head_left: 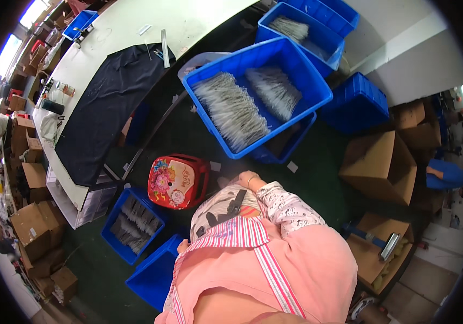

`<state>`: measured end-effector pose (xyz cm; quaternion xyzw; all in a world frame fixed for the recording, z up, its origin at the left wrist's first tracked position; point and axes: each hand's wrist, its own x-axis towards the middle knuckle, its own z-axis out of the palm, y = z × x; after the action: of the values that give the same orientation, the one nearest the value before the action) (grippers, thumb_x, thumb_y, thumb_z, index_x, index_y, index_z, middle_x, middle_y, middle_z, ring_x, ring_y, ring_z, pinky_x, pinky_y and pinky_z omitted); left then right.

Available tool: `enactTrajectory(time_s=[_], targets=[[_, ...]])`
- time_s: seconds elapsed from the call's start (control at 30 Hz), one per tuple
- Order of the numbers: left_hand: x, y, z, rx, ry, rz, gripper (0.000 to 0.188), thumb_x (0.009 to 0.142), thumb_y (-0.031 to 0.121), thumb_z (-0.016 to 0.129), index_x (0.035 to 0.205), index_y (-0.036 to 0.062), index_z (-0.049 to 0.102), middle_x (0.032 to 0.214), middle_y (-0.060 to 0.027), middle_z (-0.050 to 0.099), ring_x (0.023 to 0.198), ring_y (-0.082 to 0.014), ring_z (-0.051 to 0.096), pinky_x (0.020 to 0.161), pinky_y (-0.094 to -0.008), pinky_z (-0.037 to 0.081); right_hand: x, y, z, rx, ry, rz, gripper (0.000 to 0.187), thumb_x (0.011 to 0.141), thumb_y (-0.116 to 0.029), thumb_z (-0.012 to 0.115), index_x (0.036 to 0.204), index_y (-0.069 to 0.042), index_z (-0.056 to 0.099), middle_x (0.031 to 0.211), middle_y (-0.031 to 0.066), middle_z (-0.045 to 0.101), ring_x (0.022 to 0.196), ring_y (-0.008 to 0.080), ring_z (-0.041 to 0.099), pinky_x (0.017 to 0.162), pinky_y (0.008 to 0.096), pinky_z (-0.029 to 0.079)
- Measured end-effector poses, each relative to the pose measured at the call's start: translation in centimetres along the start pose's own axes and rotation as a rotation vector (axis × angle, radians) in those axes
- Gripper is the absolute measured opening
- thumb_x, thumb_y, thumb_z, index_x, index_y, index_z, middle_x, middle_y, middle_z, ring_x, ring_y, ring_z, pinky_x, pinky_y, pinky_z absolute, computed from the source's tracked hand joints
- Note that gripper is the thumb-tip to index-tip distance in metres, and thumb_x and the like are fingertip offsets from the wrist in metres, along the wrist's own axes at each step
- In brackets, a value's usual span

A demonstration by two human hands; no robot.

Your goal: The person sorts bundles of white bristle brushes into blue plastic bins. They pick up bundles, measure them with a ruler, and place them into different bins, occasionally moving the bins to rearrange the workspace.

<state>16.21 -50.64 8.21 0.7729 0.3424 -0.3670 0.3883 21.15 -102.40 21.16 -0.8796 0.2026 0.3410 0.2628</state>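
My right hand (246, 179), with a bracelet at the wrist, is bent in front of my body at the edge of my patterned clothing. Its fingers are too small and turned away to make out. Only a small part of my left hand (183, 246) shows, beside my striped apron (231, 231) and close to a blue bin (156, 272). Whether it touches that bin I cannot tell. Ahead of me a large blue bin (326, 97) holds two bundles of thin whitish strands (231, 110). A red stool (175, 181) with a flower picture stands left of my right hand.
A white curved table (199, 19) carries dark cloth (104, 102) and a metal ruler (164, 48). More blue bins stand at the back right, and one at left (134, 224) holds grey bundles. Cardboard boxes (380, 164) sit at right; a person in blue (445, 174) is beyond them.
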Motion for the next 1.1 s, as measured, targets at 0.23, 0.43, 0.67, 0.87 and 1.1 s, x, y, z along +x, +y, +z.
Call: enactTrajectory(time_s=[0.23,0.43,0.67,0.87,1.1], targets=[[-5.8,6.2,4.2,-0.055,0.047,0.182,0.040,0.086,0.036,0.048,0.089,-0.0002,0.066,0.076,-0.0086,0.064,0.069,-0.0161,0.058,0.064,-0.0294,0.045,2.0,3.2,0.6,0.031,-0.013,-0.005,0.030,0.075,-0.033,0.055,0.090,-0.010,0.067,0.093,0.0152,0.063,0.088,0.0306,0.060,0.081,0.0392,0.046],[-9.1,7.0,4.8,-0.163,0.059,0.194,0.039,0.084,0.036,0.050,0.087,0.0008,0.066,0.076,-0.0061,0.064,0.069,-0.0131,0.057,0.065,-0.0276,0.044,2.8,4.0,-0.1,0.009,-0.055,-0.029,0.029,0.074,-0.030,0.055,0.090,-0.009,0.067,0.092,0.0156,0.063,0.087,0.0305,0.060,0.080,0.0394,0.047],[-9.7,3.2,4.0,0.362,0.280,0.453,0.047,0.082,0.043,0.041,0.079,0.0007,0.062,0.079,-0.0191,0.062,0.079,-0.0355,0.058,0.071,-0.0428,0.042,4.3,3.2,1.2,-0.039,-0.100,-0.122,0.026,0.075,-0.030,0.055,0.092,-0.013,0.065,0.096,0.0134,0.062,0.091,0.0309,0.059,0.081,0.0382,0.047],[-14.4,7.8,5.6,-0.097,0.328,-0.013,0.042,0.080,0.040,0.047,0.093,0.0042,0.064,0.094,-0.0175,0.062,0.091,-0.0322,0.058,0.081,-0.0378,0.044,4.9,5.8,2.2,-0.165,-0.136,-0.196,0.029,0.075,-0.036,0.057,0.087,-0.011,0.066,0.091,0.0134,0.063,0.086,0.0312,0.060,0.077,0.0391,0.047],[-15.4,8.0,4.4,-0.103,0.278,-0.091,0.041,0.081,0.039,0.044,0.094,0.0057,0.064,0.097,-0.0168,0.062,0.094,-0.0327,0.057,0.084,-0.0382,0.042,2.8,5.4,2.4,-0.163,-0.079,-0.246,0.031,0.078,-0.035,0.055,0.087,-0.007,0.066,0.086,0.0162,0.063,0.083,0.0333,0.060,0.074,0.0409,0.047]])
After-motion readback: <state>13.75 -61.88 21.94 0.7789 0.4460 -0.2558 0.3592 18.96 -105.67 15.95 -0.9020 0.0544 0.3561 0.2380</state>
